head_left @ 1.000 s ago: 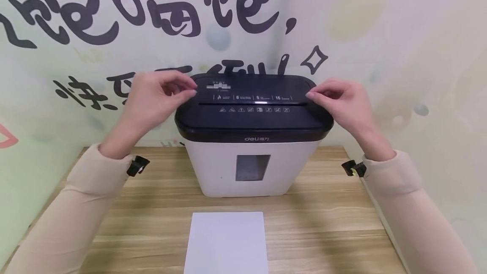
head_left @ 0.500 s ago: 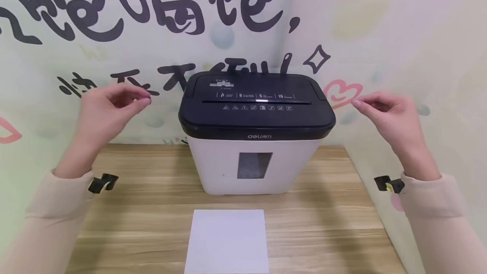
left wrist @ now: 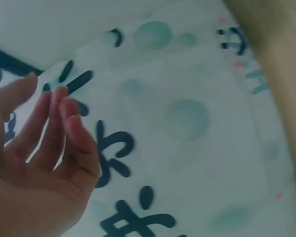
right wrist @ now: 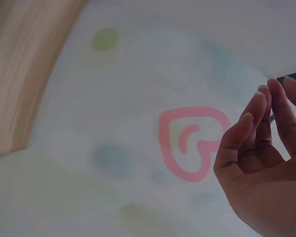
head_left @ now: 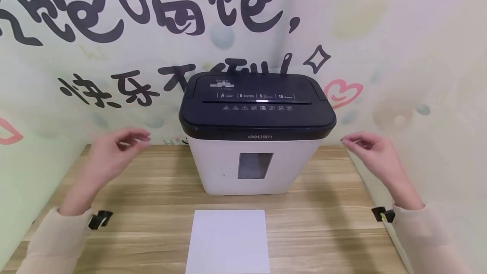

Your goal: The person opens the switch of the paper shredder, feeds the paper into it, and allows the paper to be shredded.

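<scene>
A paper shredder [head_left: 224,164] with a black top and white bin stands upright at the back of the wooden table. Its feed slot [head_left: 217,102] runs across the lid, and a small dark window [head_left: 255,165] shows in the front. To its left my left hand [head_left: 114,153] is in the air, fingers loosely bent and holding nothing; the left wrist view shows the bare palm [left wrist: 49,187]. On the other side my right hand [head_left: 374,153] hangs apart from the shredder, likewise holding nothing, its fingers [right wrist: 261,118] gently curved in the right wrist view.
White paper [head_left: 228,240] lies flat on the wooden table [head_left: 152,231], in front of the shredder. Behind the table rises a wall [head_left: 380,33] with large dark lettering, and side walls stand close at left and right.
Both hands have come away from the shredder's lid, first spreading outward, then sinking lower on either side. The shredder and the paper have stayed in place.
</scene>
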The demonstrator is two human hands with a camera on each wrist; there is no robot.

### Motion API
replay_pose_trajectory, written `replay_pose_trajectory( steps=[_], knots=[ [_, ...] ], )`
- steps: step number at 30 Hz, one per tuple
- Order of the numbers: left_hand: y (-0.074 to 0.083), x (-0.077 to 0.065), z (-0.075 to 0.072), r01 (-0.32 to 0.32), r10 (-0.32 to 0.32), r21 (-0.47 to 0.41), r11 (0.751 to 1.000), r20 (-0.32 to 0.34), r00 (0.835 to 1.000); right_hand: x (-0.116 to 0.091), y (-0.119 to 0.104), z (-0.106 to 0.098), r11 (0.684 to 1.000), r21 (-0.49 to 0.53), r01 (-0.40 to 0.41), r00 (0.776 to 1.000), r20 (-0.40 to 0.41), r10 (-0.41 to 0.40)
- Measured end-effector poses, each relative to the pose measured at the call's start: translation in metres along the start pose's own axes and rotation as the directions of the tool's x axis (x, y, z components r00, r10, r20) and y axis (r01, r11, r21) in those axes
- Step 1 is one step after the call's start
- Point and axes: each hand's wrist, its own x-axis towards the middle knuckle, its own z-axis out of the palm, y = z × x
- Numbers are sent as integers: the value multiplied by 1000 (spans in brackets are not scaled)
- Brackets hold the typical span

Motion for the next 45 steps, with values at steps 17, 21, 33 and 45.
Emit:
replay_pose_trajectory(
  steps=[17,21,33,45],
  knots=[
    [-23,-73,46,-190,159,193,963,163,974,-67,38,59,933,-181,311,948,131,-290],
    [-25,-88,59,-199,171,176,964,165,971,-82,39,74,924,-201,325,941,169,-294],
    [-36,-129,114,-165,113,177,970,273,955,-108,39,121,943,-119,311,909,327,-259],
    [-32,-135,137,-196,127,203,959,312,942,-119,32,149,959,-68,275,885,407,-225]
  ],
)
